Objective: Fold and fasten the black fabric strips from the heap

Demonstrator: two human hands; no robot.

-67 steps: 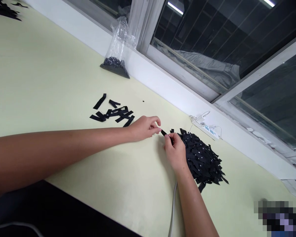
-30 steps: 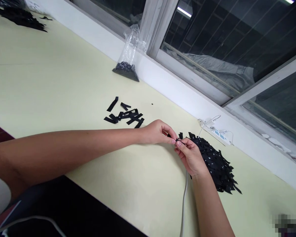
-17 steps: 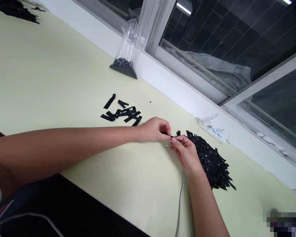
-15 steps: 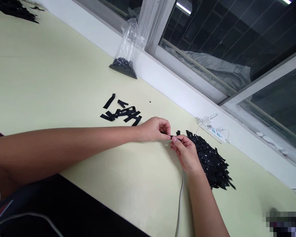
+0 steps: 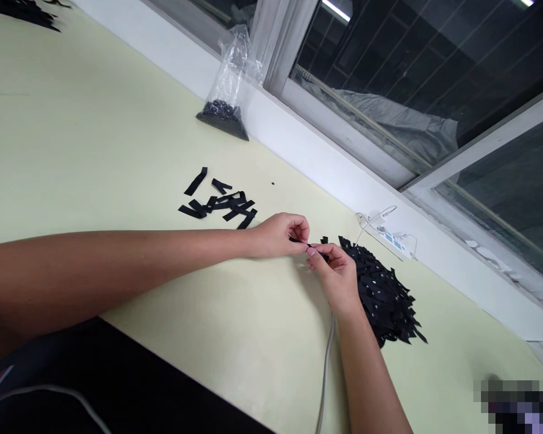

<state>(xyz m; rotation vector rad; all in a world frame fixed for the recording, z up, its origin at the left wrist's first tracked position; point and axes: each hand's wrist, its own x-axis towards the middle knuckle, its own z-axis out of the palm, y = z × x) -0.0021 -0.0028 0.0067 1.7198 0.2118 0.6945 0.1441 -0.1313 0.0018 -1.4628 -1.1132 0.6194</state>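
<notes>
Between my two hands is a short black fabric strip (image 5: 324,257), partly covered by the fingers. My left hand (image 5: 280,235) is closed, pinching one end between thumb and fingers. My right hand (image 5: 337,274) is closed on the other end, its fingertips almost touching the left ones. Just right of my right hand lies a big heap of black strips (image 5: 387,295) with small shiny dots on them. Beyond my left wrist, several loose black strips (image 5: 230,204) are scattered on the table.
A clear plastic bag (image 5: 228,102) with small black pieces in its bottom stands against the white window ledge (image 5: 289,147). Behind the heap sits a power strip (image 5: 391,239) with cables. A grey cable (image 5: 326,367) runs over the pale table (image 5: 235,325). More black material (image 5: 18,12) lies far left.
The camera view has shifted slightly. Both hands keep their pinch on the black strip, with a little more of it showing by the right fingers.
</notes>
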